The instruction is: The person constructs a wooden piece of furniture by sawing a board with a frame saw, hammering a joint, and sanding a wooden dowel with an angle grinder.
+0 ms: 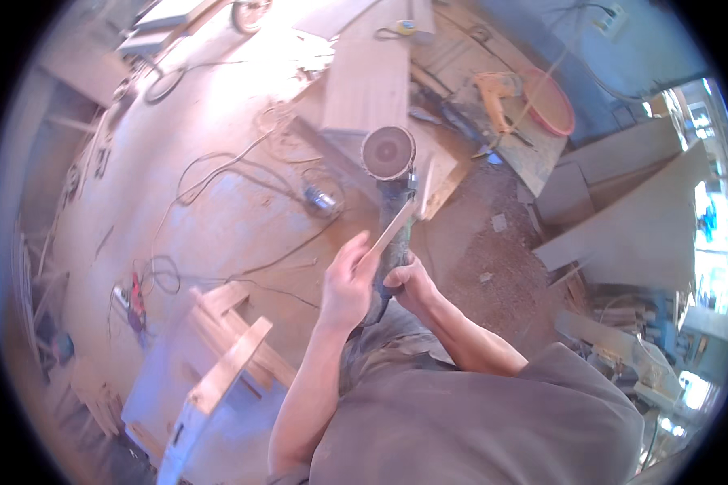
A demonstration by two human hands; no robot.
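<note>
My right hand [411, 282] is wrapped round the lower body of a dark angle grinder [393, 194], held upright in front of me. Its round abrasive disc [388, 153] faces up at the far end, and I cannot tell whether it spins. In my left hand [350, 279] is a thin, pale wooden strip [393, 229], gripped at its lower end. The strip slants up to the right across the grinder's body, below the disc; whether the two touch is unclear.
Beyond the disc lies a wooden board [368, 81]. An orange power tool [495, 99] sits beside a red-rimmed basin [552, 101] at the far right. Cables cross the dusty floor [243, 210] around a shiny metal tool [321, 200]. Left stands a wooden frame [230, 347]; plywood sheets [639, 226] lean right.
</note>
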